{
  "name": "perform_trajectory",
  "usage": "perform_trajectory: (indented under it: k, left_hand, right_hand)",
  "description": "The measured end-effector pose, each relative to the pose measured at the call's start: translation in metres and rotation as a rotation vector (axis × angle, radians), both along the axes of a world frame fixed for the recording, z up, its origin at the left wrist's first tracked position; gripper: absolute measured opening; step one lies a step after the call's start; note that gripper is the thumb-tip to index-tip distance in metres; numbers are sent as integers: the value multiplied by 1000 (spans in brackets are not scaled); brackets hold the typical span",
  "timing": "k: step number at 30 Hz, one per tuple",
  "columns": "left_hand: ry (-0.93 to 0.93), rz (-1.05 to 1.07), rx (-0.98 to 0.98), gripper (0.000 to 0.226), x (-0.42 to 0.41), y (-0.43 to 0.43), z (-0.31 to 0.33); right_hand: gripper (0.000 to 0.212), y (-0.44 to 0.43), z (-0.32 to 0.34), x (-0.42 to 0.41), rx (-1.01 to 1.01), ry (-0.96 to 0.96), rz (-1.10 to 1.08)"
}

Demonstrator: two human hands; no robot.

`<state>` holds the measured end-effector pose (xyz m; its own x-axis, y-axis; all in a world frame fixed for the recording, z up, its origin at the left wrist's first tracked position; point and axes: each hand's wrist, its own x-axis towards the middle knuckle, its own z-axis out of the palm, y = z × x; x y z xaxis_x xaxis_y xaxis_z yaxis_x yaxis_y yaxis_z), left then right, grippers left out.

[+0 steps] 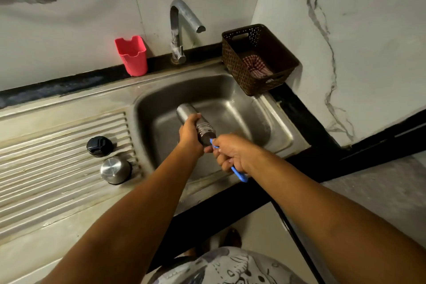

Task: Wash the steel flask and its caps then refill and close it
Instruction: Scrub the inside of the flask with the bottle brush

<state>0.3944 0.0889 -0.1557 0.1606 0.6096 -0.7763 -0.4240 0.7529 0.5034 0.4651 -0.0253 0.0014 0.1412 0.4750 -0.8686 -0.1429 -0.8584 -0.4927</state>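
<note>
My left hand [190,134] grips the steel flask [187,112] around its middle, holding it tilted over the sink basin [242,108] with its mouth toward me. My right hand [232,152] grips the blue handle of a brush [239,175]; the brush's front end reaches the flask's mouth and is hidden there. On the ribbed drainboard [57,157] to the left lie a black inner cap [99,146] and a steel outer cap [115,170], side by side.
A steel tap [178,30] stands behind the basin with no water running. A pink plastic holder [131,56] sits to its left on the black ledge. A brown perforated basket [258,57] holding a checked cloth stands at the basin's right rear corner.
</note>
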Motion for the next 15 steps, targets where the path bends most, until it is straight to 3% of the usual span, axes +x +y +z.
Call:
perform_trajectory:
  k: [7,15]
  left_hand:
    - [34,46,-6,113,-11,24,-1]
    - [-9,-12,30,110,-2,-5,15]
  right_hand:
    - [35,-18,17,10,36,59,31]
    - [39,-9,1,-9,7,57,-29]
